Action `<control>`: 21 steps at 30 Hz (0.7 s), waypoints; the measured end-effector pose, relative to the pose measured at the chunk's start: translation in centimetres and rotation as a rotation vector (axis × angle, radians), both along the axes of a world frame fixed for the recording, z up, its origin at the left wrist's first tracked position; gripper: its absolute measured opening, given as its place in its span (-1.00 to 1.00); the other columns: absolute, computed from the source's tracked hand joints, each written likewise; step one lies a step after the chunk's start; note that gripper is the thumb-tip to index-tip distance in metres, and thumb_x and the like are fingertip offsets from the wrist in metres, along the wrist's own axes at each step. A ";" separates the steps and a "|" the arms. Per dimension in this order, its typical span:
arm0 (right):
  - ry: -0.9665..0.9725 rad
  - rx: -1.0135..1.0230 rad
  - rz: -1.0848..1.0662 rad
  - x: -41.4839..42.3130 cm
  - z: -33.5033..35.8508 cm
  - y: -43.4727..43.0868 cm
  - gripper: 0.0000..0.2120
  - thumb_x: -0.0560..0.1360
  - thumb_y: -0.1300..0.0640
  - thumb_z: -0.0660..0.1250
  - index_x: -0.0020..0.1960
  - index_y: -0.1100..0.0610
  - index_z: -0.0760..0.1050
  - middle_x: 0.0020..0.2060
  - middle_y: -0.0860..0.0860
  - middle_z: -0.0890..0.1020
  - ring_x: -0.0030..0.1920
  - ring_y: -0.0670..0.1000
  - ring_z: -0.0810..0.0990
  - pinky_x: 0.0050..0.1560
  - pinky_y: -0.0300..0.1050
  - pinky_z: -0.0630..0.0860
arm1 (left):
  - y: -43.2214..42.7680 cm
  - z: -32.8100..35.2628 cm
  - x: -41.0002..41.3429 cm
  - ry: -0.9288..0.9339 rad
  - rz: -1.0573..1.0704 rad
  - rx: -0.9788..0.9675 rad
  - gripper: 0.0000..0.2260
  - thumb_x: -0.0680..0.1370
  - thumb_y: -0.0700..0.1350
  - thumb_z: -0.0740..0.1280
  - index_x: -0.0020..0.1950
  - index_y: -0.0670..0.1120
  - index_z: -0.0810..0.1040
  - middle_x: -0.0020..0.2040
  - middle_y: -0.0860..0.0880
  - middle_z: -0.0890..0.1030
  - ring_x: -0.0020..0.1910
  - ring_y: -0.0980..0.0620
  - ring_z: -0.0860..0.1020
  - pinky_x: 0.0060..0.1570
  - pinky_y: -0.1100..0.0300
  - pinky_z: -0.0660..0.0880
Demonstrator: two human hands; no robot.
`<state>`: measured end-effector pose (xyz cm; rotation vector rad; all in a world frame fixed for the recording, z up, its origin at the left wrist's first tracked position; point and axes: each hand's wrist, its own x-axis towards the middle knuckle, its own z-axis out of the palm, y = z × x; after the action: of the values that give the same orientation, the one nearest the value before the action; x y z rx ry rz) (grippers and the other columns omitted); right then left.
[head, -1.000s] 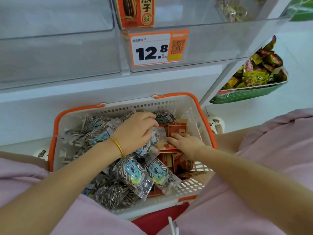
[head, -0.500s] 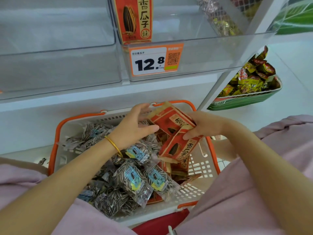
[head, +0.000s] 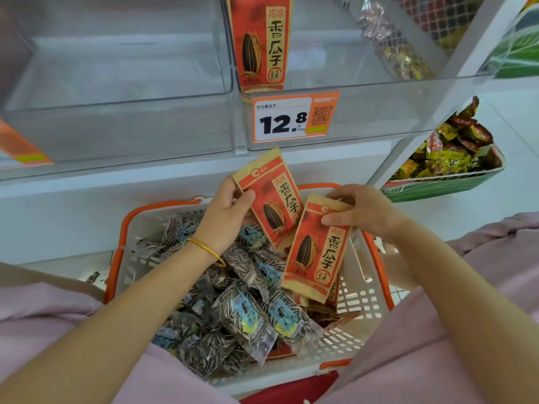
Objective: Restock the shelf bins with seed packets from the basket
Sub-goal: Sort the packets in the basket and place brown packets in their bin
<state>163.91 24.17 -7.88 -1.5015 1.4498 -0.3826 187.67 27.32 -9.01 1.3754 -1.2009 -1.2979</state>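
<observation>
A white basket with an orange rim (head: 376,266) sits on my lap, filled with several clear striped seed packets (head: 245,313) and red ones underneath. My left hand (head: 224,220) grips a red seed packet (head: 269,196) by its left edge, lifted above the basket. My right hand (head: 361,211) pinches the top of a second red seed packet (head: 315,252), which hangs in front of the first. Above, a clear shelf bin (head: 379,112) with a 12.8 price tag (head: 294,118) holds one upright red packet (head: 259,42).
A second clear bin (head: 116,126) stands to the left on the white shelf (head: 145,182). At the right, a green tray (head: 443,185) holds several yellow and red wrapped snacks. Pink clothing covers my legs at both sides.
Both hands have lifted out of the basket, each now holding a red packet higher toward the shelf. The view has tilted up, showing more of the bins.
</observation>
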 end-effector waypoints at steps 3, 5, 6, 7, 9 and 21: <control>-0.137 -0.051 -0.041 -0.1 1.4 0.1 -0.86 0.36 0.26 0.48 -0.20 0.14 0.52 -0.42 -0.06 0.65 -0.39 -0.13 0.63 -0.34 -0.28 0.53 | 0.2 0.1 0.2 -0.154 -0.066 -0.028 -0.87 0.63 -0.14 0.14 0.15 -0.01 0.40 -0.04 -0.01 0.57 0.03 -0.09 0.59 0.05 -0.08 0.56; -0.261 -0.064 -0.042 0.6 1.9 0.3 -0.86 0.36 0.32 0.46 -0.23 0.17 0.52 -0.44 -0.07 0.64 -0.39 -0.12 0.62 -0.33 -0.30 0.55 | 0.4 0.1 0.0 -0.206 -0.133 -0.004 -0.89 0.63 -0.10 0.13 0.11 -0.02 0.42 -0.06 -0.03 0.57 0.00 -0.11 0.59 0.09 -0.16 0.50; -0.289 -0.085 -0.039 1.1 2.0 0.4 -0.86 0.35 0.33 0.46 -0.23 0.18 0.52 -0.44 -0.07 0.64 -0.38 -0.12 0.62 -0.32 -0.29 0.56 | 0.6 0.1 -0.2 -0.211 -0.171 0.009 -0.87 0.63 -0.08 0.12 0.12 -0.02 0.43 -0.04 -0.04 0.57 0.02 -0.10 0.58 0.12 -0.16 0.49; -0.295 -0.112 -0.036 1.6 2.0 0.6 -0.85 0.35 0.33 0.47 -0.23 0.17 0.51 -0.43 -0.07 0.63 -0.38 -0.12 0.62 -0.32 -0.28 0.57 | 0.9 0.2 -0.5 -0.196 -0.208 0.025 -0.83 0.63 -0.04 0.11 0.14 0.00 0.43 0.01 -0.02 0.59 0.04 -0.05 0.58 0.14 -0.14 0.48; -0.284 -0.172 -0.041 2.6 2.1 0.8 -0.82 0.34 0.30 0.49 -0.21 0.13 0.51 -0.40 -0.08 0.62 -0.37 -0.14 0.62 -0.32 -0.27 0.56 | 1.5 0.6 -0.9 -0.116 -0.264 0.071 -0.74 0.60 0.07 0.09 0.22 0.07 0.42 0.12 0.03 0.59 0.11 0.06 0.57 0.17 -0.03 0.49; -0.445 -0.171 -0.038 1.9 6.3 3.2 -0.45 0.37 -0.17 0.40 0.28 -0.02 0.34 0.07 -0.09 0.62 0.02 -0.16 0.62 -0.02 -0.20 0.56 | 0.8 6.4 -2.6 -0.139 -0.328 -0.209 -0.49 0.32 0.19 0.35 0.20 0.11 0.30 0.23 0.00 0.47 0.17 0.20 0.50 0.14 0.20 0.48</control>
<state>165.76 27.41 -1.56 -1.4095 1.1124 -0.8249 185.10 28.15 -2.57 1.1651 -1.6615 -1.2682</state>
